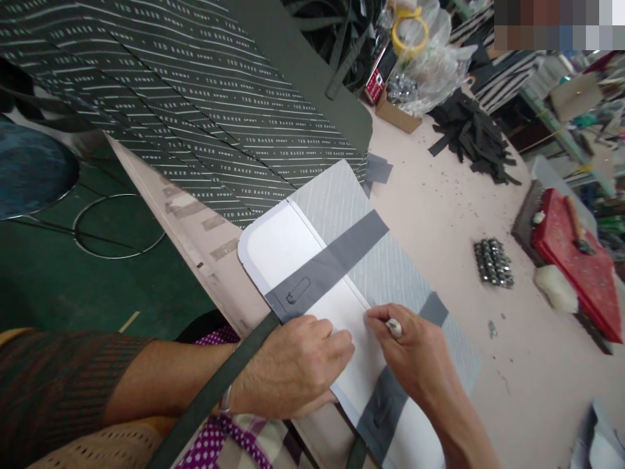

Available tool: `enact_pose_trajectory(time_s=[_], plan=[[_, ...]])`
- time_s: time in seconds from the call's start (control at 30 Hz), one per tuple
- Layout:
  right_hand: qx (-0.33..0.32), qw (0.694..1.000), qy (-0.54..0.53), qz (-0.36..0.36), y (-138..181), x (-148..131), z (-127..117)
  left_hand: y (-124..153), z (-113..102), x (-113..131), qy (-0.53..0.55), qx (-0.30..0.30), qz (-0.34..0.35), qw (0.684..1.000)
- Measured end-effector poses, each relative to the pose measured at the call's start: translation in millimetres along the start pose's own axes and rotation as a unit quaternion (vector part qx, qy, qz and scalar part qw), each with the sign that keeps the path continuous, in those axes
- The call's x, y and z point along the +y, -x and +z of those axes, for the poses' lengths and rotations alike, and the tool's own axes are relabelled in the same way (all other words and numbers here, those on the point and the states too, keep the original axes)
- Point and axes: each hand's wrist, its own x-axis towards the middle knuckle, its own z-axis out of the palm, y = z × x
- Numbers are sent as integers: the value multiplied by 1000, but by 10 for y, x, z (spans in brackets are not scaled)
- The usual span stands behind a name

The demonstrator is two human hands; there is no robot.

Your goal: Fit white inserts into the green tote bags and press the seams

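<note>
A white rounded-corner template (283, 251) lies on a grey striped fabric panel (390, 273) at the table's near edge. Two dark grey straps cross them; the upper strap (332, 264) runs diagonally and hangs off the table. My left hand (293, 368) presses flat on the template, fingers together, holding nothing. My right hand (415, 352) pinches a small white marking tool (394, 327) with its tip at the template's edge.
Dark printed fabric pieces (205, 111) are stacked at the back left. Black strap offcuts (473, 137), a cluster of metal buckles (493, 262), a red board (581, 267) with a tool, a white lump (556, 288) and plastic bags (424, 58) sit to the right. A stool (34, 169) stands left.
</note>
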Motion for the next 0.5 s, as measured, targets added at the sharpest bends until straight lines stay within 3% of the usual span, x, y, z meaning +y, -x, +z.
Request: enact_pose_trajectory(time_s=[0.2, 0.33, 0.5], plan=[[-24, 971, -85, 221, 9, -105, -84, -4, 10, -8, -9, 5, 9, 1000], [-63, 963, -93, 243, -36, -138, -74, 0, 15, -1, -16, 10, 7, 1000], [-40, 967, -86, 237, -70, -149, -51, 7, 17, -5, -25, 14, 10, 1000]])
